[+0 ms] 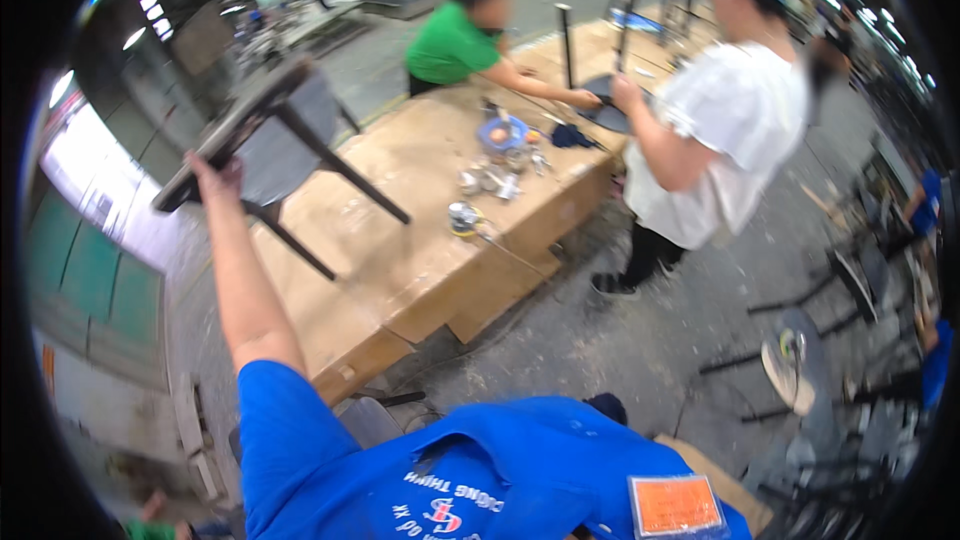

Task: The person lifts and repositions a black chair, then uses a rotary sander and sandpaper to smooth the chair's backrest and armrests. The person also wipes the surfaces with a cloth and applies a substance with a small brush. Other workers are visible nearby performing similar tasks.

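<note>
My left arm stretches out to the left, and my left hand (218, 178) is closed round the dark top edge of a chair (275, 158). The chair is tipped over above the near left end of a worktable (365, 285), with dark legs pointing down to the right and grey panels showing. I cannot tell whether its legs touch the tabletop. My right hand is out of view; only my blue shirt shows on that side.
A round corded tool (465, 218) and a blue bowl (492, 143) lie among small parts on the brown-covered table. Across it, a person in green (447, 45) and a person in white (735, 110) handle another dark chair (607, 118). More chairs (868, 285) stand at right.
</note>
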Motion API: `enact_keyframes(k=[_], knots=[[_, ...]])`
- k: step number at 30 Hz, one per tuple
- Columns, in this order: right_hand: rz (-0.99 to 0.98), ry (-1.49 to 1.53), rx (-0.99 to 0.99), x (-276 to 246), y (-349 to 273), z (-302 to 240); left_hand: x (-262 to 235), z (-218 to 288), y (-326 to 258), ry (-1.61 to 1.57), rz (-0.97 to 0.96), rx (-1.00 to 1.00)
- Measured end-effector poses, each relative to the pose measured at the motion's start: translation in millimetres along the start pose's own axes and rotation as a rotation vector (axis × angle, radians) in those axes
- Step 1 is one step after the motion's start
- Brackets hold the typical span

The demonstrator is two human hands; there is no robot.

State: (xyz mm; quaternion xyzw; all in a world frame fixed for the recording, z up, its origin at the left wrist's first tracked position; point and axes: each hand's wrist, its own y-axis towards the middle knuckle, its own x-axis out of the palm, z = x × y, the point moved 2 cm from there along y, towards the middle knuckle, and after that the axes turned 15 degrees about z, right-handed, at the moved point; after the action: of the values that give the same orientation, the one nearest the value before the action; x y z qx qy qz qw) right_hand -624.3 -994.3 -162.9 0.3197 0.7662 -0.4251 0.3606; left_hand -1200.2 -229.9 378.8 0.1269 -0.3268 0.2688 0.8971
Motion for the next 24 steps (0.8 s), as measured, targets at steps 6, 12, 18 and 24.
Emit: enact_keyframes(k=[6,12,18,24], knots=[[-0.03,-0.057,0.037,24.2,54.8,24.1,10.8,-13.6,25.9,-0.144,-0.012,-0.048],[0.108,-0.115,0.017,20.5,94.8,-47.2,30.2,-24.5,67.8,-0.151,-0.023,-0.04],[0.063,-0.037,-0.072,27.1,80.5,-205.8,45.6,-38.2,137.9,-0.242,-0.079,-0.091],[0.044,-0.104,-0.281,49.9,62.9,-339.4,61.9,-60.1,193.3,-0.233,-0.093,-0.013]])
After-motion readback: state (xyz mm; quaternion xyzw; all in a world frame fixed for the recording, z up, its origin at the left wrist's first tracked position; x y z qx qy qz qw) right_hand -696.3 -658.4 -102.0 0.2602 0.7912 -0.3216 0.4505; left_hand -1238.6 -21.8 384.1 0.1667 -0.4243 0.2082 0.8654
